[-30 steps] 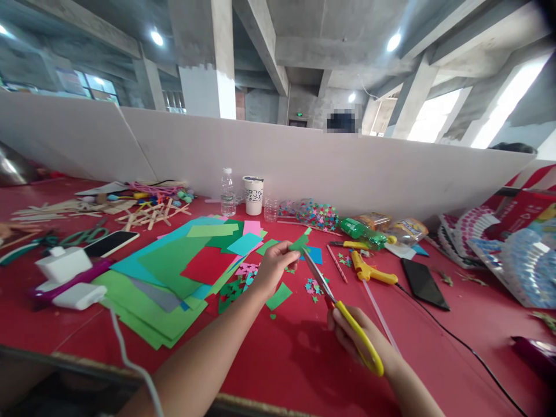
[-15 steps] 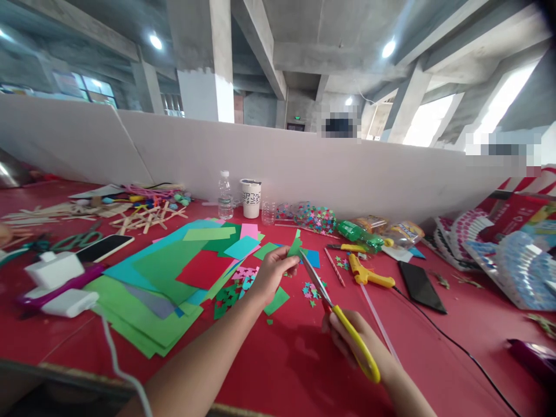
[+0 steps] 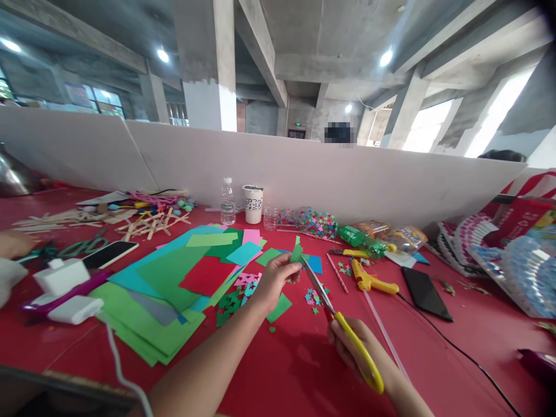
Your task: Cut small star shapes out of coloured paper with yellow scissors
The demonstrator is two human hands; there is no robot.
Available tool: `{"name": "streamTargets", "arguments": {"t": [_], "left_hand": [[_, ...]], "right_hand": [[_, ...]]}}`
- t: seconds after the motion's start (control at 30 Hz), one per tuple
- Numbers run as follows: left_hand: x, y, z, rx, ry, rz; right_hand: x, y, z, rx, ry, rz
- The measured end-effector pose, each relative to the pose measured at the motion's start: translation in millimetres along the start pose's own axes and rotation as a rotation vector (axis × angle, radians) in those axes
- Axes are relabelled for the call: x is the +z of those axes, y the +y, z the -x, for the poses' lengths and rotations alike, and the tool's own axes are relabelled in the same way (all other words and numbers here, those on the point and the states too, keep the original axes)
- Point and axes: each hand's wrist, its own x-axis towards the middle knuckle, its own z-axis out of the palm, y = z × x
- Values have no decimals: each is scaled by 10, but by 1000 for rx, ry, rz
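Note:
Between thumb and fingers, my left hand (image 3: 280, 278) pinches a small piece of green paper (image 3: 297, 250) above the table. My right hand (image 3: 354, 341) grips yellow-and-red scissors (image 3: 356, 350), whose blades point up and left and touch or nearly touch the paper's right edge. Whether the blades are parted is hard to see. Under my left hand lies a green paper sheet (image 3: 279, 307). Small coloured paper stars (image 3: 313, 297) are scattered below the blades. Left of my hand, a green star-cut sheet (image 3: 228, 308) and pink star cutouts (image 3: 247, 278) lie beside stacked coloured paper (image 3: 169, 272).
A yellow glue gun (image 3: 371, 280) with a black cord and a black phone (image 3: 427, 293) lie to the right. At the back stand a water bottle (image 3: 227, 202) and a white cup (image 3: 253, 204). A power strip with chargers (image 3: 65, 278) sits left, near another person's hand (image 3: 17, 244).
The view has shifted slightly, so everything sits a little lower and further right. At the left edge, another person's hand and sleeve show more. My hands keep nearly the same pose.

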Motion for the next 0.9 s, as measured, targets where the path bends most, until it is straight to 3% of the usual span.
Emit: {"name": "streamTargets", "arguments": {"t": [0.4,0.9], "left_hand": [[-5,54,2,-9,-37,-17],[8,69,-3,-16,-30,-17]], "right_hand": [[8,-124,87,4,-9,52],[-13,-56,34,-2,-14,9]]}}
